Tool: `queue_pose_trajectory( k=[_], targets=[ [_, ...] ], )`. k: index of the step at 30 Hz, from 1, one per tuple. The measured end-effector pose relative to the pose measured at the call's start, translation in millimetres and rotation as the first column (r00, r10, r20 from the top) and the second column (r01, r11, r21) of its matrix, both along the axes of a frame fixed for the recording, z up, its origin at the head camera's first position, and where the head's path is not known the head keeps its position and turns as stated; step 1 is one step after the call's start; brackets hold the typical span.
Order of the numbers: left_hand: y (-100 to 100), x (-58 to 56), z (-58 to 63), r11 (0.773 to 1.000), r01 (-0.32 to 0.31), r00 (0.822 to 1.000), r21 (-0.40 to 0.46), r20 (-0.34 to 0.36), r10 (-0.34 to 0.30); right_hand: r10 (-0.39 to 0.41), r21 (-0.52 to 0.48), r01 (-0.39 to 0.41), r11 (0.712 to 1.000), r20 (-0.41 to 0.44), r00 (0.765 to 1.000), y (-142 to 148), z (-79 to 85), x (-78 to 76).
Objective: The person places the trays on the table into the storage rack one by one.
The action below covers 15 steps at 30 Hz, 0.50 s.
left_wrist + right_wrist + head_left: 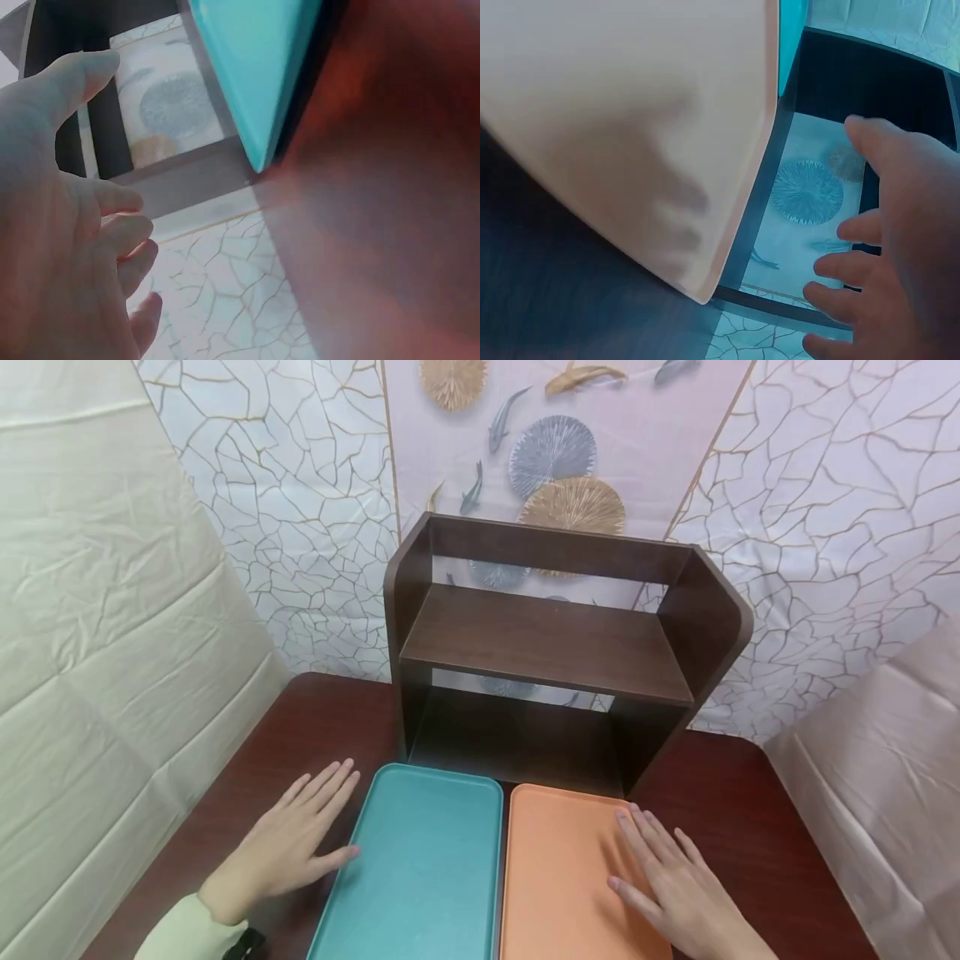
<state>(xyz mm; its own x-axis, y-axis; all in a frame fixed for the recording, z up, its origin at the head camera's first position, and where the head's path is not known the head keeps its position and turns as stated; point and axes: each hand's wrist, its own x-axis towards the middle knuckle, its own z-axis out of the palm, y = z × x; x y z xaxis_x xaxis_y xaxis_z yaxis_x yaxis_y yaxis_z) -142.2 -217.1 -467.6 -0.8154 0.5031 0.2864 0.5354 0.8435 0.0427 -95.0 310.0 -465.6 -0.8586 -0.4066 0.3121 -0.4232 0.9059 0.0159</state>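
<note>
My left hand (pixel 288 839), fingers straight, is at the left long edge of a teal tray (pixel 420 868), its thumb tip overlapping the rim in the head view. Over the right side of an orange tray (pixel 562 877) is my right hand (pixel 675 881), palm down with fingers extended, casting a shadow on the tray. Neither hand holds anything. In the left wrist view the left hand (pixel 75 202) appears apart from the teal tray's corner (pixel 259 150). The right wrist view shows the right hand (pixel 907 240) spread beside the orange tray's corner (pixel 705 285).
Behind the trays stands a dark brown two-tier shelf (pixel 547 639) with nothing on its boards. The trays lie side by side on a dark red table (pixel 337 718). Patterned cloth (pixel 300 485) hangs behind, and pale cloth (pixel 97 635) hangs along the left and right.
</note>
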Motion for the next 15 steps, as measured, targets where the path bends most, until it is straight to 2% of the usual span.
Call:
queue_pose_trajectory(
  k=[4, 8, 12, 15],
  targets=[
    [-7.0, -5.3, 14.3, 1.0, 0.014, 1.0, 0.006, 0.013, -0.014, 0.0, -0.074, 0.0, 0.997, -0.011, 1.0, 3.0, 8.1, -3.6],
    [-13.2, -11.6, 35.5, 0.999, 0.026, 0.998, 0.021, 0.048, -0.027, -0.036, -0.156, 0.039, 0.987, 0.022, 0.999, 7.4, 16.1, -7.5],
    [-17.7, -19.1, 63.0, 0.999, 0.036, 0.997, 0.033, 0.061, -0.038, -0.081, -0.209, 0.111, 0.972, 0.145, 0.986, 15.4, 20.0, -11.4],
    [-19.6, -25.2, 85.4, 0.999, 0.043, 0.997, 0.028, 0.056, -0.044, -0.132, -0.223, 0.203, 0.953, 0.296, 0.946, 22.6, 21.0, -14.7]
  ],
)
